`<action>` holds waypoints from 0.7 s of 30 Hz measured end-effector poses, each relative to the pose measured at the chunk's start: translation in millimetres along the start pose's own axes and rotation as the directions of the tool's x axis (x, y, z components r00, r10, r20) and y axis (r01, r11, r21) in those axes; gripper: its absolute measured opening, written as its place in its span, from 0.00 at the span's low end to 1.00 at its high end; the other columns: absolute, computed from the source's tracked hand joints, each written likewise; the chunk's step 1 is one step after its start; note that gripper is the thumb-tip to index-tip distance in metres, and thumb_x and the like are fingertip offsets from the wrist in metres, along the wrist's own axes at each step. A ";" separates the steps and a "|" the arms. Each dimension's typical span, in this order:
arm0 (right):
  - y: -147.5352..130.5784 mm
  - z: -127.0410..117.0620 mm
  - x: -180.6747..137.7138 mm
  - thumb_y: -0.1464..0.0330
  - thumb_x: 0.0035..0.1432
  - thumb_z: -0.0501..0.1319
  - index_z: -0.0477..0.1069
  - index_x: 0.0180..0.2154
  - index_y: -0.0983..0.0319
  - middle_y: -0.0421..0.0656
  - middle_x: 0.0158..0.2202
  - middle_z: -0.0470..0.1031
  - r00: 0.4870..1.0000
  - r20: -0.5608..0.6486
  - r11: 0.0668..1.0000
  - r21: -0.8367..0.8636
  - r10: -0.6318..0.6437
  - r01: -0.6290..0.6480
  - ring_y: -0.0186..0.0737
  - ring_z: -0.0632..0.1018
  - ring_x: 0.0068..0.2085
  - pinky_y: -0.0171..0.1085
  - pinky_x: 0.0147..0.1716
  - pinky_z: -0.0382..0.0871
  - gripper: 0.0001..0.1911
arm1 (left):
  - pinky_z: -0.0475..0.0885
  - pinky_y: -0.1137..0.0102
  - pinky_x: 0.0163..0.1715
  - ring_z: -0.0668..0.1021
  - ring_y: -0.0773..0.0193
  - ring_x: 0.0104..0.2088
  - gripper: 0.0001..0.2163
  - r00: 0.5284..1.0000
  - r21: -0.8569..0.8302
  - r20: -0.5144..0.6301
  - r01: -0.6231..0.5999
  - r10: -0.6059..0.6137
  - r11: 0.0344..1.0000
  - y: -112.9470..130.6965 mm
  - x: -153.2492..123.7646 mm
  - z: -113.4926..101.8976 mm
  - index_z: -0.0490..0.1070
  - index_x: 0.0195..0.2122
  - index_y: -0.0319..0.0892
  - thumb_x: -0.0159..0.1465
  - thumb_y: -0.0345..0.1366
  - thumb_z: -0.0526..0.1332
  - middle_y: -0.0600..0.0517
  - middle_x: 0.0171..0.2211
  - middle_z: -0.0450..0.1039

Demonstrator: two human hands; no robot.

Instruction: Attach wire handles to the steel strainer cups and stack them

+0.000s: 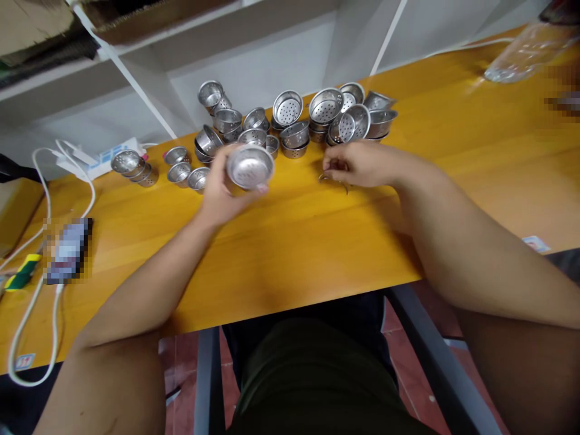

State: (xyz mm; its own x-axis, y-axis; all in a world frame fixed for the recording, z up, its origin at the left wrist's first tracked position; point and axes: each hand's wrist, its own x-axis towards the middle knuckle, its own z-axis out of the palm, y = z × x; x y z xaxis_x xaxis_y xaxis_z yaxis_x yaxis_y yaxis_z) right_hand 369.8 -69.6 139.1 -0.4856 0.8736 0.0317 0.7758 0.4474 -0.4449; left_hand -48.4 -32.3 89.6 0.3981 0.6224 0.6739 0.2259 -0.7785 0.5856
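The left hand is clamped around a round perforated stainless-steel strainer cup, held just above the yellow wooden table in front of a pile of similar steel cups. The right hand, apart from it, rests on a thin bent metal wire lying on the tabletop; its grip cannot be confirmed. Judged step: wire pickup, which calls for a firm pinch before alignment with the cup.

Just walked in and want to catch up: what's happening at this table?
A seated person holds a perforated metal cup in the left hand, raised just above the yellow table. The right hand rests on the table over a thin wire piece; whether it grips it is unclear. Behind both hands sits a heap of similar metal cups.
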 end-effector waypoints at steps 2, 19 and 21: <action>-3.2 1.9 2.0 0.67 0.73 0.70 0.83 0.46 0.57 0.52 0.48 0.92 1.000 0.017 0.997 -0.073 0.010 -0.009 0.55 0.86 0.44 0.49 0.48 0.74 0.02 | 0.78 0.42 0.81 0.84 0.42 0.73 0.60 0.981 0.120 -0.188 -0.026 0.048 0.992 -19.2 29.9 -51.2 0.65 0.75 0.56 0.56 0.92 0.78 0.46 0.71 0.78; 9.5 18.1 7.2 0.52 0.79 0.71 0.91 0.55 0.54 0.50 0.51 0.96 0.999 0.005 0.997 -0.071 0.036 -0.036 0.59 0.91 0.47 0.52 0.50 0.82 0.17 | 0.81 0.53 0.82 0.81 0.62 0.56 0.32 0.450 0.195 -0.790 0.828 -0.417 0.526 -51.9 28.6 -231.6 0.58 0.53 0.50 0.56 0.16 0.72 0.53 0.59 0.73; 9.9 19.4 7.2 0.50 0.80 0.70 0.91 0.56 0.54 0.51 0.51 0.96 1.000 0.012 0.998 -0.049 0.026 -0.026 0.59 0.91 0.47 0.52 0.50 0.83 0.19 | 0.81 0.52 0.82 0.80 0.63 0.54 0.33 0.441 0.177 -0.792 0.828 -0.422 0.532 -51.0 26.9 -227.9 0.57 0.51 0.52 0.54 0.15 0.70 0.55 0.55 0.70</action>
State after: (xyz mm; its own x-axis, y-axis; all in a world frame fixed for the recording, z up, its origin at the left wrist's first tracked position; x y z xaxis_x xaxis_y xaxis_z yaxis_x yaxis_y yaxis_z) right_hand 366.2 -62.6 117.6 -0.4698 0.8827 0.0092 0.8069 0.4337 -0.4010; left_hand -251.9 42.6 180.5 -0.6244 0.6667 0.4070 0.6074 0.0868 0.7896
